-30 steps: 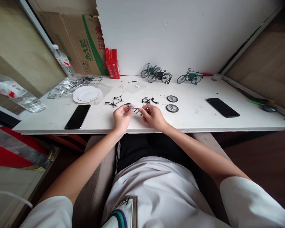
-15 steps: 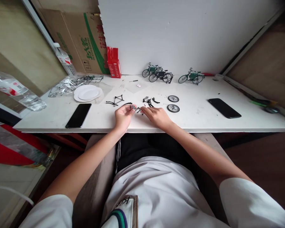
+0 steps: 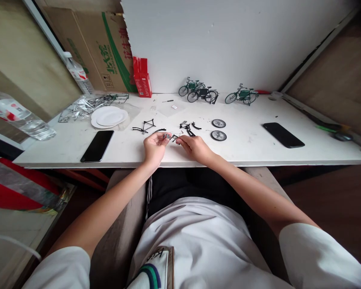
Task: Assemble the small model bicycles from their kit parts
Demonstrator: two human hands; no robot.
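Both hands meet near the front edge of the white desk (image 3: 246, 154). The left hand (image 3: 154, 147) pinches one end of a small black and silver bicycle part (image 3: 169, 137) between thumb and fingertips; the right hand (image 3: 195, 147) grips its other end, fingers narrowed around it. The part sits between the two hands, just above the desk.

At 11 o'clock from the hands lies a black model frame (image 3: 145, 127); at 1 o'clock, more loose black pieces (image 3: 189, 128); at 2 o'clock, two small wheels (image 3: 218, 129). A black phone (image 3: 97, 145) lies at 9 o'clock, another phone (image 3: 283, 135) at 3 o'clock. Three finished model bicycles (image 3: 202, 94) stand at 12 o'clock by the wall.
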